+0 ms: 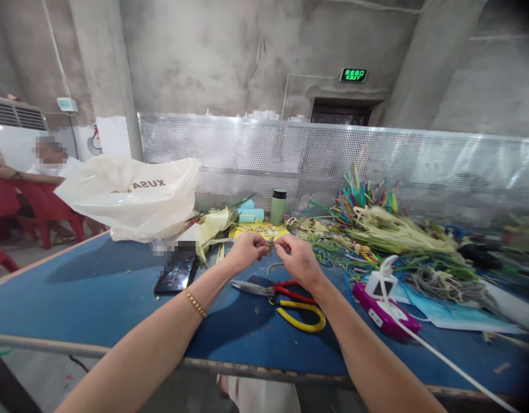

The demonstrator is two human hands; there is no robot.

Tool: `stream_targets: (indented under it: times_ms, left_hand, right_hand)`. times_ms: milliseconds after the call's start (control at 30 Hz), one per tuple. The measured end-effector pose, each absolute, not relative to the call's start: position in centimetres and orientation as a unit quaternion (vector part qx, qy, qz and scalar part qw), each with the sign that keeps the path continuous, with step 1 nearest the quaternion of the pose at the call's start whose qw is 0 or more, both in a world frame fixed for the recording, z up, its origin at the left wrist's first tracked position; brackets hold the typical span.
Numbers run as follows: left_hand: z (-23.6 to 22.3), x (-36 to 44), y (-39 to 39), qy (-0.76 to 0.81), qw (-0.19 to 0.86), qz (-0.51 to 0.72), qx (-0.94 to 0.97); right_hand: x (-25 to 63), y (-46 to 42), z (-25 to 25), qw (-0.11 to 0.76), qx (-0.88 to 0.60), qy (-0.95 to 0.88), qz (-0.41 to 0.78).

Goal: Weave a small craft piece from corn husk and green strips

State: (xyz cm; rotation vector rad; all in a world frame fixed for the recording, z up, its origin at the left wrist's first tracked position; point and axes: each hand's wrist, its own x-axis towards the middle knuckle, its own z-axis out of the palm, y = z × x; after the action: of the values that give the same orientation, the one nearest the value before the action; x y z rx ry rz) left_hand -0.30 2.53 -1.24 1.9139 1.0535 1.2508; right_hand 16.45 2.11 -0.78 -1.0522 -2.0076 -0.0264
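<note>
Both my hands meet above the middle of the blue table (96, 287). My left hand (246, 250) and my right hand (297, 258) pinch a small green woven leaf piece (271, 245) between their fingertips. A thin green strip (273, 266) hangs from it toward the table. A gold bracelet sits on my left wrist. Scissors (286, 299) with red and yellow handles lie flat just below my hands, touched by neither.
A black phone (177, 273) lies left of my hands, a white plastic bag (131, 195) behind it. A green bottle (277, 207) and pale leaves (213, 226) are behind. Coloured strips (389, 229) pile at right. A magenta power bank (385, 312) with white cable lies right. A person sits far left.
</note>
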Motion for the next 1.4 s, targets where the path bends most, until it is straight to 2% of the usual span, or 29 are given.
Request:
stream_targets:
  times_ms: [367,533,700,833,1000,1200,1400]
  left_hand:
    - [-1.8,0.4,2.5,0.419,0.266,0.476,0.726]
    - [-1.2,0.3,1.9,0.435,0.224,0.436,0.755]
    - [-1.0,0.0,1.8,0.446,0.242,0.396,0.765]
    - [-1.2,-0.1,1.9,0.436,0.247,0.393,0.771]
    - [-1.1,0.2,1.9,0.435,0.365,0.451,0.688]
    - [-0.6,0.1,1.6,0.392,0.481,0.475,0.624]
    - [-0.6,0.0,1.5,0.365,0.481,0.463,0.649]
  right_hand:
    - [16.2,2.0,-0.5,0.449,-0.409,-0.793,0.046]
    - [16.2,1.9,-0.7,0.422,-0.408,-0.81,-0.01]
    - [16.2,1.9,-0.9,0.395,-0.395,-0.825,-0.08]
    - [16.3,1.7,-0.7,0.367,-0.394,-0.838,-0.089]
    - [16.4,1.7,-0.6,0.362,-0.391,-0.844,-0.061]
    - [16.5,2.1,-0.3,0.427,-0.417,-0.802,0.015]
    - [16.4,2.0,-0.2,0.437,-0.421,-0.793,0.048]
